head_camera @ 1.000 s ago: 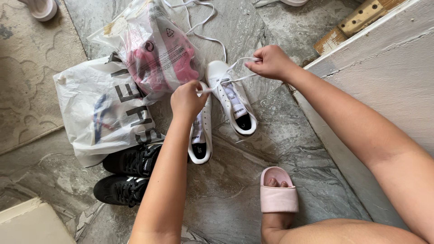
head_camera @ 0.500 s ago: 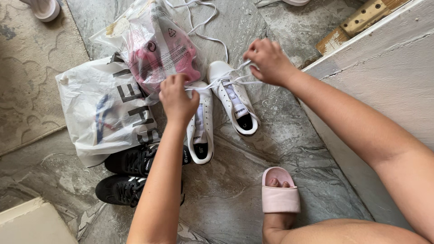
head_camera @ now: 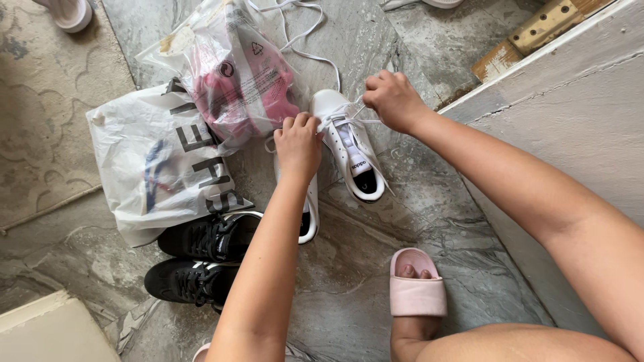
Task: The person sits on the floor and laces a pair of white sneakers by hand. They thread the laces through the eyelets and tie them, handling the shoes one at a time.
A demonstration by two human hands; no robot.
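Here both hands, left (head_camera: pixel 298 144) and right (head_camera: pixel 392 99), pinch the white lace (head_camera: pixel 339 121) over the white sneaker (head_camera: pixel 349 147).

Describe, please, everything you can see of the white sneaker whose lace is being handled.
The white low-top sneaker looks like smooth leather or a synthetic, with a dark insole visible at the heel opening and a white tongue. It lies upright on the grey stone floor, toe pointing away, beside its partly hidden mate. Both hands, left and right, grip its white lace over the forefoot.
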